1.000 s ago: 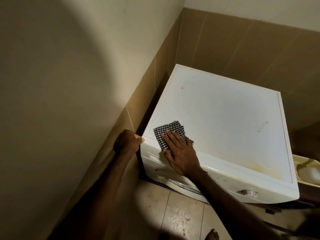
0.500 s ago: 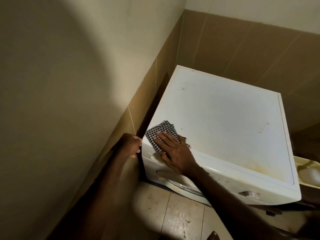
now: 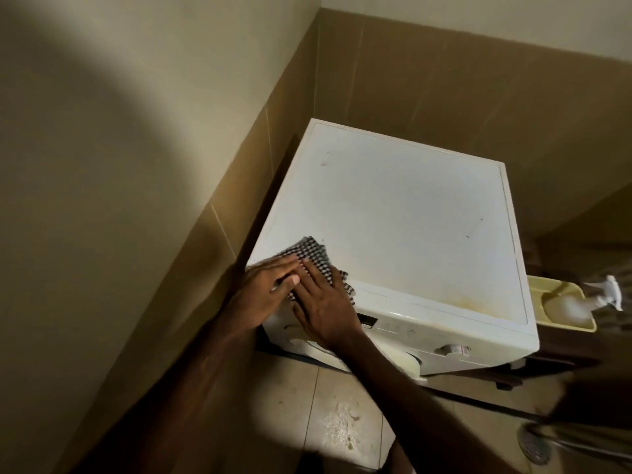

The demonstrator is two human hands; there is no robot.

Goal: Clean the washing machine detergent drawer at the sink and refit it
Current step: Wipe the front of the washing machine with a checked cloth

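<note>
1. Since half a second ago, the left hand (image 3: 265, 290) has come off the machine's left corner and now lies on the checked cloth (image 3: 313, 260), beside the right hand (image 3: 323, 307).
2. Both hands are flat, fingers straight and close together, palms down; neither is closed round anything. I see them pressing the cloth onto the front left corner of the washing machine (image 3: 403, 217), on its white top.
3. Left fingers overlap the cloth's left edge, and the thumb tip touches the right hand's fingers. Right fingers cover the cloth's middle, and its far folded corner sticks out beyond them.
4. On the machine's front panel I can see a dial (image 3: 451, 349) well to the right of the hands.
5. I cannot tell whether the detergent drawer is fitted: the hands and wrists hide the panel's left end.
6. A yellowish tray (image 3: 561, 302) sits just beside the machine's right side, partly blurred.
</note>
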